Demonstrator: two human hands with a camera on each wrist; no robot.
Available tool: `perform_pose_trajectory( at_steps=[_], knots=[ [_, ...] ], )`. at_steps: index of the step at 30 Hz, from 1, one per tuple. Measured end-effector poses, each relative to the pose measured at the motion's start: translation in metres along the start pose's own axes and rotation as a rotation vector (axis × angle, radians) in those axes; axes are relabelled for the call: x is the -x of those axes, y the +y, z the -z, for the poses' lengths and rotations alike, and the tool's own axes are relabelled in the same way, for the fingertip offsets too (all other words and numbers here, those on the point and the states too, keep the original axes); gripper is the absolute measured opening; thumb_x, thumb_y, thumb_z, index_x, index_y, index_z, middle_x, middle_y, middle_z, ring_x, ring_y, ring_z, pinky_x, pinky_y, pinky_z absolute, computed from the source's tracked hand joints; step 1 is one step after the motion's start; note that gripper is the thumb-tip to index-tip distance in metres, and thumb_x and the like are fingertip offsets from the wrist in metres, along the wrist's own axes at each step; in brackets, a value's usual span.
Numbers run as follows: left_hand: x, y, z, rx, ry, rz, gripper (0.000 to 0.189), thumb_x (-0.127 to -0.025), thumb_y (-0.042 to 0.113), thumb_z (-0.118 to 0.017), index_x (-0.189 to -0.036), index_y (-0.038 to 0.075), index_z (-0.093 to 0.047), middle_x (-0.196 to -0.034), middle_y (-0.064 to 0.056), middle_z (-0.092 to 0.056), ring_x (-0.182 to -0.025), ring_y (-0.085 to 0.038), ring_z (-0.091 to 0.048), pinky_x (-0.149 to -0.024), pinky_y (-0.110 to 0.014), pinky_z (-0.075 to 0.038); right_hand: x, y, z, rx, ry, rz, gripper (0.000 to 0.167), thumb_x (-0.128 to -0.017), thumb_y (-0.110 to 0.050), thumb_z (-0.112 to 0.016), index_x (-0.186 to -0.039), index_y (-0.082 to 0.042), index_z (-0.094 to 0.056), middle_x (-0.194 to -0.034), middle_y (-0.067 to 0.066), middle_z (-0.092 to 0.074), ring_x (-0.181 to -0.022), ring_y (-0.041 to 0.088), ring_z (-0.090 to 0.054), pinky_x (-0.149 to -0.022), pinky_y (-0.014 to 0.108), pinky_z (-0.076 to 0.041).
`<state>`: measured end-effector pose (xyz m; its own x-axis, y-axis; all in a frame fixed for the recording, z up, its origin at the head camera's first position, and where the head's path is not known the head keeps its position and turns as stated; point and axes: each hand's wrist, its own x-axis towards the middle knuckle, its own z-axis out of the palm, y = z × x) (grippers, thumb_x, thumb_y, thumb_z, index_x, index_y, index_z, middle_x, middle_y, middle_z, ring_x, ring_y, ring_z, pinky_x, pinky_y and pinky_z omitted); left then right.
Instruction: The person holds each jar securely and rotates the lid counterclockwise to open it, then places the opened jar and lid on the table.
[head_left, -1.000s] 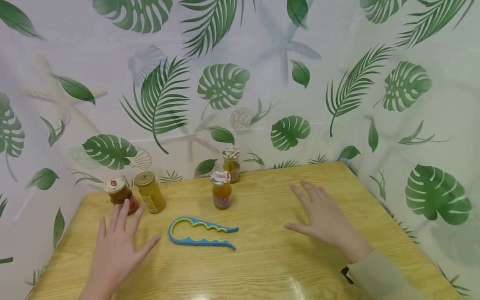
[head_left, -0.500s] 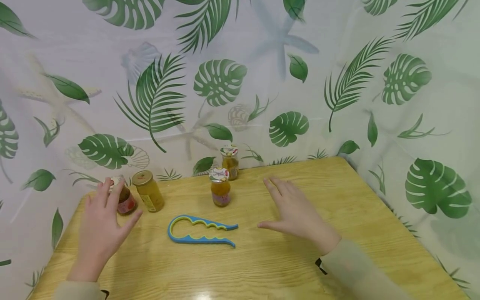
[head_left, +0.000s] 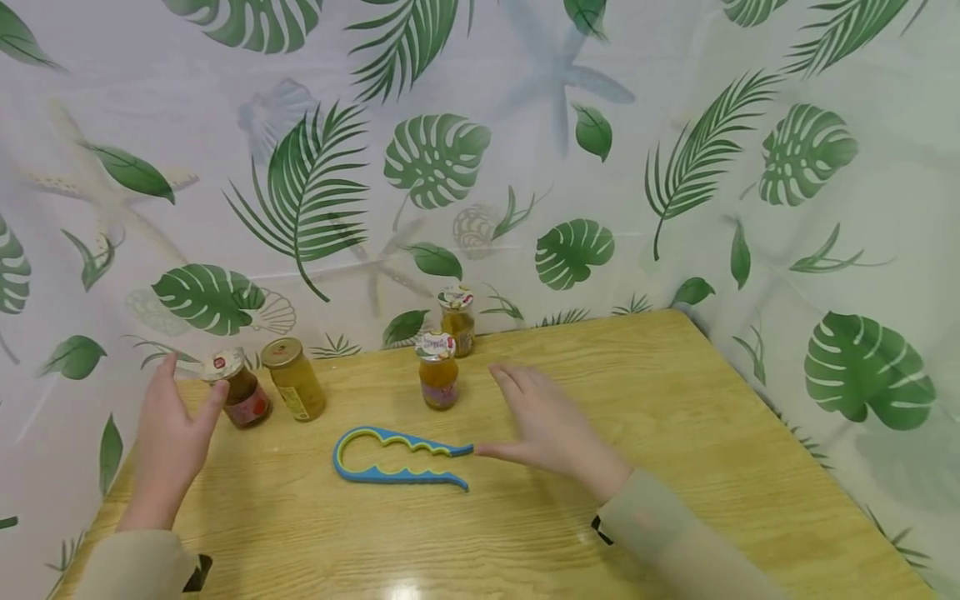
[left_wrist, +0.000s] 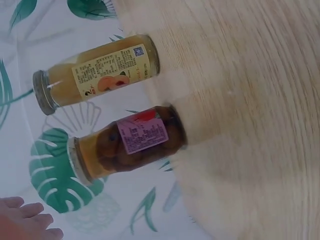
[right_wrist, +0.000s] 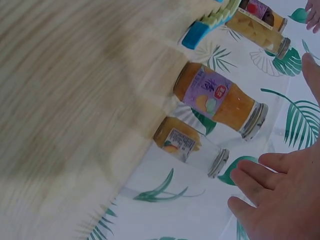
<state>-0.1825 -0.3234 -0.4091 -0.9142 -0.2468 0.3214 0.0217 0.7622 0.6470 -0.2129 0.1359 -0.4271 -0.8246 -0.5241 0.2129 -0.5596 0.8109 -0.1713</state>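
Note:
My left hand [head_left: 171, 437] is held beside a dark-filled glass jar [head_left: 249, 407] with a white lid. Its thumb overlaps the lid's edge in the head view; the left wrist view shows the fingers apart from the jar. To that jar's right stands a yellow fruit jar [head_left: 297, 390] with a gold lid. My right hand [head_left: 551, 433] reaches leftward, fingers spread, just right of an orange-filled jar [head_left: 439, 386] with a purple label. A blue and yellow-green jar opener [head_left: 390, 478] lies flat on the table, its handle ends near my right thumb. Neither hand holds anything.
Another small jar [head_left: 459, 332] with a patterned lid stands behind the orange one, near the back edge. The wooden table [head_left: 337, 542] meets a white leaf-patterned curtain [head_left: 480, 167] behind and at both sides.
My right hand has moved left toward the orange jar and the opener. My left hand has moved left, uncovering the dark jar. The jars and opener stay in place; the view shifts slightly.

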Motion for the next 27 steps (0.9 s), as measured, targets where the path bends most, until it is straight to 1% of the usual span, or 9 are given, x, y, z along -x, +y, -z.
perform_pose_trajectory(
  at_steps=[4,6,8,11,17,19,22,27],
  knots=[
    [-0.006,-0.007,-0.001,0.14,-0.022,0.177,0.086,-0.111,0.045,-0.046,-0.168,-0.003,-0.004,-0.174,-0.032,-0.007,-0.162,-0.052,-0.01,-0.132,-0.066,-0.011,-0.006,-0.007,-0.008,-0.025,-0.015,-0.024,0.111,-0.085,-0.07,-0.078,-0.161,0.001,-0.039,-0.163,0.019,-0.047,-0.15,0.04,-0.047,-0.126,0.054,-0.038],
    [-0.008,-0.009,-0.002,0.193,-0.019,0.236,0.086,-0.111,0.047,-0.045,-0.169,0.0,-0.003,-0.176,-0.028,-0.005,-0.163,-0.049,-0.008,-0.133,-0.064,-0.01,-0.009,-0.011,-0.011,-0.053,-0.03,-0.042,0.112,-0.085,-0.07,-0.078,-0.162,0.0,-0.038,-0.163,0.018,-0.047,-0.15,0.039,-0.047,-0.127,0.054,-0.038],
    [-0.009,-0.011,-0.004,0.234,-0.02,0.28,0.087,-0.11,0.049,-0.045,-0.17,0.002,-0.002,-0.177,-0.024,-0.004,-0.164,-0.045,-0.006,-0.134,-0.061,-0.008,-0.011,-0.015,-0.014,-0.069,-0.047,-0.052,0.112,-0.085,-0.071,-0.077,-0.162,0.0,-0.037,-0.164,0.018,-0.046,-0.151,0.039,-0.046,-0.128,0.053,-0.037],
    [-0.009,-0.013,-0.006,0.245,-0.033,0.312,0.087,-0.11,0.051,-0.044,-0.17,0.004,-0.002,-0.178,-0.022,-0.004,-0.165,-0.044,-0.006,-0.134,-0.062,-0.009,-0.011,-0.02,-0.017,-0.09,-0.065,-0.057,0.112,-0.085,-0.07,-0.078,-0.162,0.0,-0.036,-0.165,0.018,-0.045,-0.151,0.039,-0.045,-0.128,0.053,-0.036],
    [-0.009,-0.015,-0.01,0.257,-0.043,0.327,0.09,-0.108,0.052,-0.048,-0.169,0.001,-0.005,-0.177,-0.023,-0.006,-0.165,-0.044,-0.008,-0.135,-0.059,-0.01,-0.011,-0.025,-0.022,-0.098,-0.065,-0.039,0.11,-0.085,-0.067,-0.08,-0.16,0.002,-0.04,-0.163,0.019,-0.047,-0.149,0.039,-0.048,-0.126,0.054,-0.039],
    [-0.01,-0.016,-0.011,0.271,-0.045,0.34,0.092,-0.108,0.052,-0.049,-0.169,-0.001,-0.005,-0.177,-0.024,-0.007,-0.165,-0.043,-0.009,-0.135,-0.057,-0.01,-0.013,-0.026,-0.025,-0.098,-0.089,-0.032,0.111,-0.085,-0.069,-0.079,-0.161,0.001,-0.039,-0.163,0.018,-0.047,-0.149,0.038,-0.049,-0.125,0.053,-0.041],
    [-0.013,-0.019,-0.014,0.292,-0.065,0.373,0.094,-0.107,0.053,-0.049,-0.169,-0.001,-0.003,-0.177,-0.023,-0.006,-0.165,-0.042,-0.008,-0.135,-0.056,-0.011,-0.015,-0.029,-0.03,-0.113,-0.134,-0.025,0.111,-0.085,-0.07,-0.078,-0.161,0.0,-0.039,-0.163,0.018,-0.048,-0.148,0.037,-0.05,-0.124,0.052,-0.042],
    [-0.021,-0.024,-0.019,0.336,-0.092,0.431,0.099,-0.106,0.056,-0.051,-0.169,0.002,0.002,-0.178,-0.019,-0.002,-0.166,-0.039,-0.006,-0.136,-0.054,-0.011,-0.018,-0.037,-0.04,-0.12,-0.203,-0.003,0.111,-0.087,-0.068,-0.077,-0.162,0.002,-0.036,-0.161,0.02,-0.05,-0.147,0.037,-0.051,-0.123,0.049,-0.044]
  ],
)
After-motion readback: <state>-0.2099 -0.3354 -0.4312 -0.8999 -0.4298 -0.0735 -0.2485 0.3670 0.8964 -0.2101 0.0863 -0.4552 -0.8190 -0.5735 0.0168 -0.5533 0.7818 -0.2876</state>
